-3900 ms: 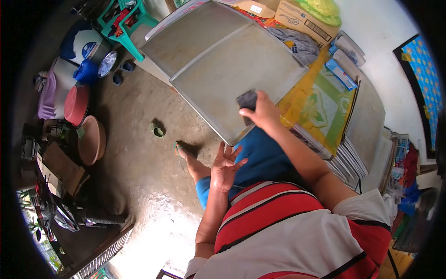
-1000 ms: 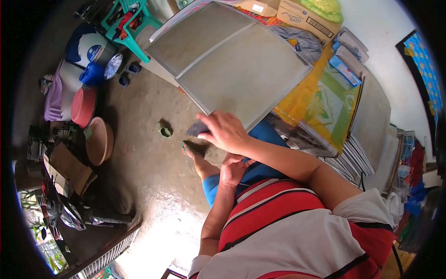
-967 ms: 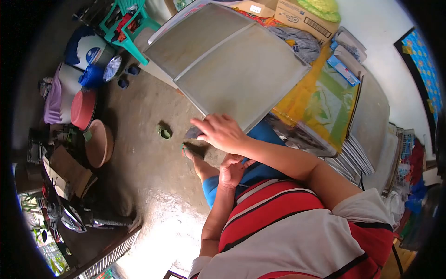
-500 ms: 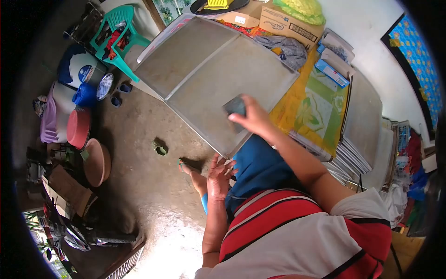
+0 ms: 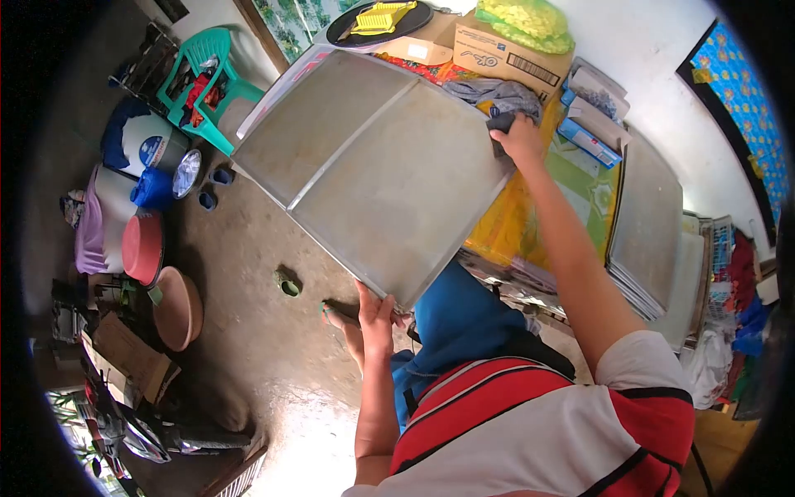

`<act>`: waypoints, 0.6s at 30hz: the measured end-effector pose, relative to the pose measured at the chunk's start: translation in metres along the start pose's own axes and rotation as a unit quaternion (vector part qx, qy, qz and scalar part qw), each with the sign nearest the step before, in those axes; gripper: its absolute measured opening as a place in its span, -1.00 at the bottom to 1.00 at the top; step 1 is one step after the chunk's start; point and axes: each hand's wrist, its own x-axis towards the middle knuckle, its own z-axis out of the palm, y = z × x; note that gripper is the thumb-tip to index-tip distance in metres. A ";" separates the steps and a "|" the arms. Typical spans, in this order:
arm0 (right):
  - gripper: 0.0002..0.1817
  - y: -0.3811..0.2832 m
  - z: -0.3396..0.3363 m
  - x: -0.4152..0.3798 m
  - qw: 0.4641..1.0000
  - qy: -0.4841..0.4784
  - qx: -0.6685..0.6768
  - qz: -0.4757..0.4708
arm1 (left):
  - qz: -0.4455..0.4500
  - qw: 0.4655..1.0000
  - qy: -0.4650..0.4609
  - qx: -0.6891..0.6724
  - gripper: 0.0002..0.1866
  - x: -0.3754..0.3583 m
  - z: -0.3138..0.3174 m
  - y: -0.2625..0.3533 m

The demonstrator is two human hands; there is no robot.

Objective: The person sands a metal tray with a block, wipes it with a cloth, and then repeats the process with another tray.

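Note:
A large grey framed panel [image 5: 389,178] with a pale crossbar lies tilted over the table's near edge. At its nearest corner, my left hand [image 5: 378,319] is closed on the frame edge, thumb on the near side and some fingers hidden underneath. My right hand [image 5: 522,141] reaches to the panel's right-hand edge, closed around a dark grey scrubbing pad [image 5: 502,124]. The pad sits against that edge, beside a crumpled grey cloth [image 5: 497,95]. Whether the right fingers also grip the frame cannot be made out.
Under the panel is a yellow and green table cover [image 5: 580,178]. Behind stand a cardboard box [image 5: 497,54] and a black round tray [image 5: 402,29]. More grey panels [image 5: 646,224] are stacked at right. A green chair [image 5: 203,79], basins [image 5: 178,311] and a sandal [image 5: 288,283] are at left.
My right hand has moved with the pad from the panel's near middle to its right-hand edge. My left hand has closed on the near corner. The panel has shifted slightly towards me.

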 end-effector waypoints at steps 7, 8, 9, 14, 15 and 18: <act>-0.28 -0.093 0.004 -0.070 0.959 -0.081 0.000 -0.272 | -0.016 0.999 0.018 -0.027 -0.12 0.000 0.003 0.003; -0.29 -0.098 0.003 -0.083 0.948 -0.089 -0.011 -0.304 | -0.018 0.999 0.017 -0.030 -0.12 0.001 0.003 0.003; -0.30 -0.099 0.002 -0.090 0.937 -0.099 -0.021 -0.335 | -0.021 0.999 0.018 -0.033 -0.12 -0.001 0.002 0.002; -0.35 -0.082 0.006 0.008 0.992 -0.040 -0.007 -0.119 | -0.027 0.999 0.009 -0.032 -0.12 -0.002 0.003 0.007; -0.37 -0.082 0.007 0.010 0.994 -0.045 0.004 -0.100 | -0.031 0.999 0.012 -0.028 -0.12 -0.002 0.005 0.011; -0.37 -0.116 0.020 -0.077 0.948 -0.077 -0.012 -0.307 | -0.040 0.999 0.019 -0.029 -0.11 -0.002 0.006 0.012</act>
